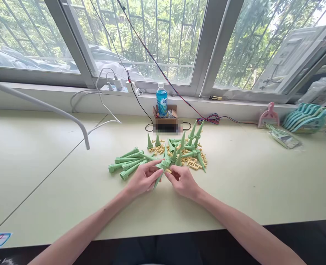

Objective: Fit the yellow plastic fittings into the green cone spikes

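In the middle of the table, my left hand point(144, 179) is closed around a green plastic plant-watering spike point(165, 162), its pointed end slanting down towards me. My right hand point(184, 181) pinches a small yellow plastic valve piece point(168, 170) against the side of that spike, near its collar. Whether the piece sits in a hole there is hidden by the fingers. Several green spikes point(131, 169) lie to the left of my left hand. Beyond my hands, more spikes point(190, 136) stand or lie among a heap of small yellow valve pieces point(194, 162).
Behind the heap stand a bottle of blue liquid point(162, 101) and a small open cardboard box point(174, 110). A white tube point(69, 116) reaches in from the left. Coiled wires point(211, 118), a pink dustpan point(269, 117) and turquoise plastic items point(303, 118) lie along the window sill.
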Demonstrator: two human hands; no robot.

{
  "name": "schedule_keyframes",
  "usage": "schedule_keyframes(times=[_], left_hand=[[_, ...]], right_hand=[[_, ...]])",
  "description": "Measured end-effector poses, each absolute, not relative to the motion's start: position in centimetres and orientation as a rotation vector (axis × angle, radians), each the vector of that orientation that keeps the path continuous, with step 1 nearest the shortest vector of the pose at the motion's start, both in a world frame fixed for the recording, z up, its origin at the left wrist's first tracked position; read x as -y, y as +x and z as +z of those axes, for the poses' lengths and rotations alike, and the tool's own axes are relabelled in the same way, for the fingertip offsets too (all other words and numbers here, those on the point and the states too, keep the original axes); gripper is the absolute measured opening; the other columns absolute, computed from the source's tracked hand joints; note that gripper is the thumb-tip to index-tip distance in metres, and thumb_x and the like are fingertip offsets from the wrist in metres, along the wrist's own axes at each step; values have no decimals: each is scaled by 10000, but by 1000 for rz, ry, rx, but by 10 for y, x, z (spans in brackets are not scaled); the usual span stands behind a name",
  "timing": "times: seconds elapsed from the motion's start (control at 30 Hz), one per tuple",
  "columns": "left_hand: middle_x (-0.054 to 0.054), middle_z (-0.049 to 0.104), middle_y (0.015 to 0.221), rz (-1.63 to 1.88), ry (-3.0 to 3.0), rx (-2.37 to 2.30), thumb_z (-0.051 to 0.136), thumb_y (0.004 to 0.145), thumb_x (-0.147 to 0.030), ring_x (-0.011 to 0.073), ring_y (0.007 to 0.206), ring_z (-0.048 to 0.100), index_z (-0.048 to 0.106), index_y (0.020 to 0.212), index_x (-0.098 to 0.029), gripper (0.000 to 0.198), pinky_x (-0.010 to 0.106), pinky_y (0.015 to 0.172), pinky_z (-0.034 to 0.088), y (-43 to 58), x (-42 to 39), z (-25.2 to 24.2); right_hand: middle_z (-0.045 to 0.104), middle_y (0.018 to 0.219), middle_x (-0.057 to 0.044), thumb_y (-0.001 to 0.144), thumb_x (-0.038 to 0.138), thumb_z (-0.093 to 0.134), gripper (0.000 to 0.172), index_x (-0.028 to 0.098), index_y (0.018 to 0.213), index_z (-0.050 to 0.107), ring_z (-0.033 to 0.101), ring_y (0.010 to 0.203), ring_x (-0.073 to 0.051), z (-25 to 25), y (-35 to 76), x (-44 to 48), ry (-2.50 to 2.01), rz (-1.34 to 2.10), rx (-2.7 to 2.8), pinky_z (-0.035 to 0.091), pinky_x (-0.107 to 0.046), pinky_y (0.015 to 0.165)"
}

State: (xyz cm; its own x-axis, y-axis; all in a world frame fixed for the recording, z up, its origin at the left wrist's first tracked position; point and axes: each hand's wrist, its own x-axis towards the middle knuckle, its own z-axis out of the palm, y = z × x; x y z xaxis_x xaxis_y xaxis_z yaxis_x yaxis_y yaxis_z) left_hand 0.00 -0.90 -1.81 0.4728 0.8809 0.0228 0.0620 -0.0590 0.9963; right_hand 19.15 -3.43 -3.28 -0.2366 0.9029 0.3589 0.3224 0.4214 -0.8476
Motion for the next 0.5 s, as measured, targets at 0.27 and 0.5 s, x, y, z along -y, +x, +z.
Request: schedule_keyframes(times=[0.27, 0.5], left_hand=[[5, 652, 630, 787, 1474, -878, 668, 864, -548, 29, 315, 362, 517, 1411, -79, 736, 168, 317, 310, 0, 10, -13], [8, 659, 674, 780, 1523, -835, 633, 916, -494, 20, 332, 358, 524, 1441, -125, 651, 166, 340, 346, -4, 8, -18]], right_hand=[[372, 557, 55, 939, 264, 527, 338, 201, 650, 363, 295, 503, -84, -35, 193, 34, -1044, 701, 1830, 237, -243, 490], [466, 532, 38, 938, 332, 564, 349, 193, 640, 450, 384, 473, -88, -30, 192, 38, -1059, 969, 1704, 273, -236, 457]])
